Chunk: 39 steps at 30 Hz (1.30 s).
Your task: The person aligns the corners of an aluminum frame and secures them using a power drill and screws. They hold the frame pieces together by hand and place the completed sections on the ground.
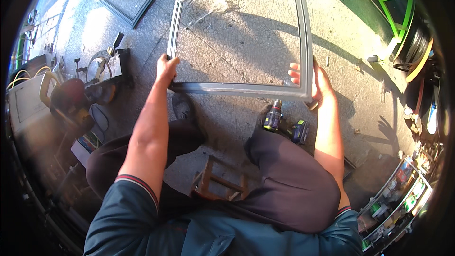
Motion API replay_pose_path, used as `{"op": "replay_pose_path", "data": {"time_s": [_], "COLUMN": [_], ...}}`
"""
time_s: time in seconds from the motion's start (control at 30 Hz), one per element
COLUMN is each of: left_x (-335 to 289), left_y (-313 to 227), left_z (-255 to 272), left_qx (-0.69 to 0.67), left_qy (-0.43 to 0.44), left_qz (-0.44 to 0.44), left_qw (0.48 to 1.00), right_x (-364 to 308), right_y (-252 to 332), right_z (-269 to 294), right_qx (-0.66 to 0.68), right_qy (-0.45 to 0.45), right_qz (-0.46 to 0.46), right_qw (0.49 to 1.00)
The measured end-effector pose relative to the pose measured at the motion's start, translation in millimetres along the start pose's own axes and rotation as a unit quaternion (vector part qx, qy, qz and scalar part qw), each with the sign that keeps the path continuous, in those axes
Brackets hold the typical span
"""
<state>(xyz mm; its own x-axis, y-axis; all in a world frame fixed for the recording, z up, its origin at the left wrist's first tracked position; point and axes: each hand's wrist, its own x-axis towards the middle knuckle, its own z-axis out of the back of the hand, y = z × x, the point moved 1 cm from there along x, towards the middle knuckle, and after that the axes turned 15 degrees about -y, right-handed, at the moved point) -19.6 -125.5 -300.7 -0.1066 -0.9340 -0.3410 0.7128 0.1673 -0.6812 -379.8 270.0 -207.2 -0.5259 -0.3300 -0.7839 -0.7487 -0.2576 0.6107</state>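
Note:
A grey rectangular window frame [237,88] is held out in front of me, raised above the floor. My left hand [167,70] is closed on the lower part of its left side. On the opposite side, my right hand [322,84] grips near the lower right corner, with its fingertips showing inside the frame's opening. Whether there is glass in it I cannot tell; the floor shows through. Below the frame, a cordless drill [273,117] with a dark battery [299,132] lies by my right foot.
A second grey frame [133,19] lies on the floor at the far left. Power tools, including what looks like a saw [71,96], stand at the left. A green metal stand [401,7] is far right, a cluttered rack [407,194] near right. Between my legs is a wooden stool [220,180].

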Motion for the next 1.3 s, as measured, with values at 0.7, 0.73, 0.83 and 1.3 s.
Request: {"op": "replay_pose_path", "data": {"time_s": [0.7,0.73,0.83,1.3], "left_x": [-174,-198,-242,-231], "left_y": [41,47,27,1], "left_z": [-91,-102,-114,-113], "left_qx": [-0.357,-0.410,-0.392,-0.470], "left_qy": [-0.064,0.089,0.260,0.250], "left_qz": [0.269,0.373,0.412,0.420], "left_qw": [0.892,0.828,0.781,0.735], "right_x": [27,23,15,-7], "right_y": [-137,-140,-142,-130], "right_z": [-80,-82,-86,-98], "right_qx": [0.248,0.253,0.236,0.229], "right_qy": [-0.118,-0.101,-0.082,0.013], "right_qz": [-0.065,-0.068,-0.067,-0.072], "right_qw": [0.959,0.960,0.966,0.971]}}
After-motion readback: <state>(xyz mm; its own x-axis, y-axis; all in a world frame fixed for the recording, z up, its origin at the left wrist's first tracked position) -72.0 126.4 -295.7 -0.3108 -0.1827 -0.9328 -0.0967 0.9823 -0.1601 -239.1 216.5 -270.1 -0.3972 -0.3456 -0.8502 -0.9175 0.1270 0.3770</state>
